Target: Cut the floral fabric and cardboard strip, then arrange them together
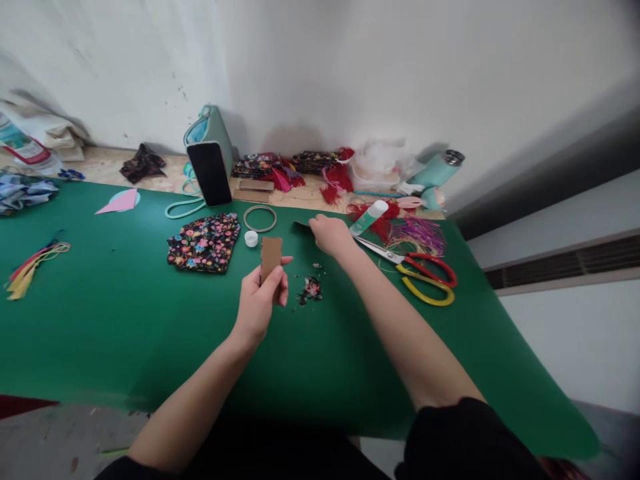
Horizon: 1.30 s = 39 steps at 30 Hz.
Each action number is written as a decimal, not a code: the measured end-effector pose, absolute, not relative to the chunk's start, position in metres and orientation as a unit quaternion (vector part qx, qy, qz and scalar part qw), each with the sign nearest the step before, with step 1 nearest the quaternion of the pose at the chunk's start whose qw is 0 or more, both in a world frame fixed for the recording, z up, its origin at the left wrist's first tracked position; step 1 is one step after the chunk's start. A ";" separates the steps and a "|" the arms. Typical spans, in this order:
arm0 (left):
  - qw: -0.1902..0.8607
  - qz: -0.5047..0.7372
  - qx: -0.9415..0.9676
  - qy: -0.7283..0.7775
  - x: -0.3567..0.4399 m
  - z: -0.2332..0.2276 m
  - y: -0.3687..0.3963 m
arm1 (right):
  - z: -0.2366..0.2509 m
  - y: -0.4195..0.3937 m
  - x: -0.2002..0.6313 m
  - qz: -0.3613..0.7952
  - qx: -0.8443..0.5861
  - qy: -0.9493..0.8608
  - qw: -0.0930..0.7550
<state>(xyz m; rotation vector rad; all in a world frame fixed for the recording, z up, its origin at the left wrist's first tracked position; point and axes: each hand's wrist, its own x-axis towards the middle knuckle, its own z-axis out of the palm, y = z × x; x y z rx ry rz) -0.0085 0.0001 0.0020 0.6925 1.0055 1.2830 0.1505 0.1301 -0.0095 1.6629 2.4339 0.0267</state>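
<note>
What left hand (257,300) grips is cardboard (271,253).

Brown cardboard (271,255); black floral fabric (206,244); green tabletop (105,320).

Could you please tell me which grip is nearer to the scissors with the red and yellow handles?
Right. The right grip is just left of the blade end of the scissors; the left grip is farther off to the left, holding a brown strip.

A green-topped table (125,333) stands against a scuffed pale wall (310,60) above a grey floor (50,443).
</note>
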 end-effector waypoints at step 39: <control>0.397 0.635 0.442 0.493 -0.035 -0.002 0.011 | -0.022 -0.042 0.229 -0.201 0.844 0.497 0.023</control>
